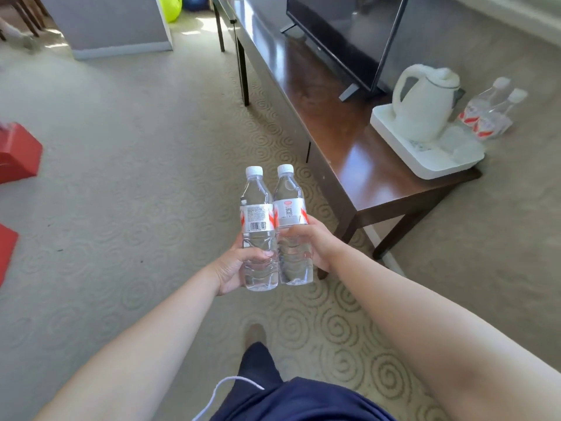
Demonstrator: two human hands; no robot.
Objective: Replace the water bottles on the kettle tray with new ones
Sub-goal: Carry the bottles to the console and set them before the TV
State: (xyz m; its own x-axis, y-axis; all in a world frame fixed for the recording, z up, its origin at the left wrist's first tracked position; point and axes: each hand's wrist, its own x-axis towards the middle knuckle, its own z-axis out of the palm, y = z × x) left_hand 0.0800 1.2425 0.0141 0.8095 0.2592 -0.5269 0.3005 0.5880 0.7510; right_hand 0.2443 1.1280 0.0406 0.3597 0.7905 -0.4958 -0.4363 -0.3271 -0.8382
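Navy shorts (291, 399) with a white drawstring (218, 390) fill the bottom edge, one shoe (255, 334) showing ahead of them on the swirl-patterned carpet (121, 208). Both bare forearms reach forward over that carpet. The left hand (233, 268) is wrapped around the lower half of a clear water bottle (258, 232), fingers closed on it and thumb across the front; the barcode side of its label faces the camera. The right hand (315, 241) is likewise closed around a second bottle (292, 226), gripping just under the label. The two bottles stand upright, white caps up, touching side by side (both look full).

Beyond the hands and to the right, a dark wooden table (364, 165) runs away along the wall. On its near end sits a white tray (434, 165), overhanging the corner a little, with a white kettle (425, 101) standing on its far part. Just beside the tray, on the side toward the wall, two more bottles (491, 113) with red-and-white labels stand together; whether they rest on the tray or on the table cannot be told. Farther along the table stands a dark television (343, 34). Off to the left, red boxes (18, 153) lie on the carpet, and a yellow-green ball (171, 6) shows in the far room.
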